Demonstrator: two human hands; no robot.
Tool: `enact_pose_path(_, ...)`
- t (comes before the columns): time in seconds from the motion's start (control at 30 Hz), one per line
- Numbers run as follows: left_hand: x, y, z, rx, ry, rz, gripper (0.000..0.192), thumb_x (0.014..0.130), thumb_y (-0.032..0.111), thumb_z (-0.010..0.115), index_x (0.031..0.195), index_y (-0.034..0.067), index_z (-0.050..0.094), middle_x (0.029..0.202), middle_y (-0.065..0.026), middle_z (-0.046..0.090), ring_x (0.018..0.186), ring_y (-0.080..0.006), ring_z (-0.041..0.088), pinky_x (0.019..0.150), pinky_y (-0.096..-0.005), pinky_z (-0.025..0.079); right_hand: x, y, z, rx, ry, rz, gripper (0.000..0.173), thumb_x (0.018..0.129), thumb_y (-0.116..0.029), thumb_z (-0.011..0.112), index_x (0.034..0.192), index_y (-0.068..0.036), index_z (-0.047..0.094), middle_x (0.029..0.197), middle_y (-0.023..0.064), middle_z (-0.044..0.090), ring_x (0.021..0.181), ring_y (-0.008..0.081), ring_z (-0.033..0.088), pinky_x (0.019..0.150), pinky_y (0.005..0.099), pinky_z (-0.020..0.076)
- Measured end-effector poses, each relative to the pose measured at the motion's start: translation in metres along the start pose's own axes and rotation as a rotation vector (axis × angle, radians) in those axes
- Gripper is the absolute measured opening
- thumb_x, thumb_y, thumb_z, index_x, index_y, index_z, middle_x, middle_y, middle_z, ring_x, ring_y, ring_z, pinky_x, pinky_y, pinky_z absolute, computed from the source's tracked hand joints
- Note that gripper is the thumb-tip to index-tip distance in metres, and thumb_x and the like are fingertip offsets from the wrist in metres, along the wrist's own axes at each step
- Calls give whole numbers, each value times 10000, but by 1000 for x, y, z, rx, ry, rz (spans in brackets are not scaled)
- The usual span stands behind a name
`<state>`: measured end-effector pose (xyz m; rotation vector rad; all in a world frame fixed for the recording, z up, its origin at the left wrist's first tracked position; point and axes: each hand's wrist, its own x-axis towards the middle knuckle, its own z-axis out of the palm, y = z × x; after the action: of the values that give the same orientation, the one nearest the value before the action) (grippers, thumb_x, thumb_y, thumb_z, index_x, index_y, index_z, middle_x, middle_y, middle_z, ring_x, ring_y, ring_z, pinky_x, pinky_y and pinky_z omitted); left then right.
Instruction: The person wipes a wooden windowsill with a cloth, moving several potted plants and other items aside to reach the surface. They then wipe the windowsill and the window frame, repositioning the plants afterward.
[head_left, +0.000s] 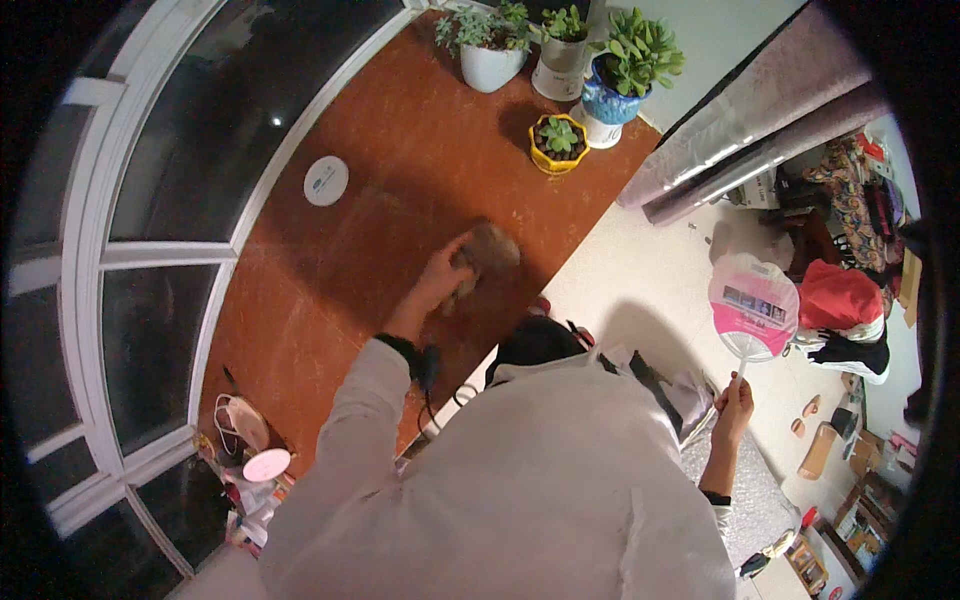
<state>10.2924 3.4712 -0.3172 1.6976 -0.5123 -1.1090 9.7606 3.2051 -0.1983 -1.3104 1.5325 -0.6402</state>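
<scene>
My left hand (441, 279) grips a blurred brownish cloth (495, 249) against the reddish-brown wooden tabletop (360, 247). Part of the cloth hangs below my fingers. Off to the other side, over the floor, my right hand (736, 405) holds a pink and white plastic hand fan (754, 311) upright by its thin handle. The fan bears pictures and writing. A white round disc (326, 181) lies on the tabletop near the window, beyond my left hand.
Potted succulents stand at the far end, among them a yellow pot (559, 144) and a blue pot (611, 101). A window frame (169, 255) borders the left side. Near the left corner are a face mask (244, 422) and a pink round object (267, 465). Shiny rolls (757, 112) lean at right.
</scene>
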Motion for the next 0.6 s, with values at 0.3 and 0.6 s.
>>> enact_pose_path(0.3,18,5,-31,-61,744,-221,458,916,55,521,1370,33,466,1331,-121,513,1193,-261,529,1002,-361,429,0,33,-48,198,92,132,285,979,-193,558,1194,-8,583,646,-52,419,509,36,357,455,196,292)
enact_pose_path(0.6,65,33,59,771,583,-147,758,879,433,615,1497,161,272,1553,-237,150,1411,-486,146,1075,-654,219,4,34,-77,260,104,99,255,971,-184,572,1158,-12,596,657,-48,412,531,38,355,460,212,281)
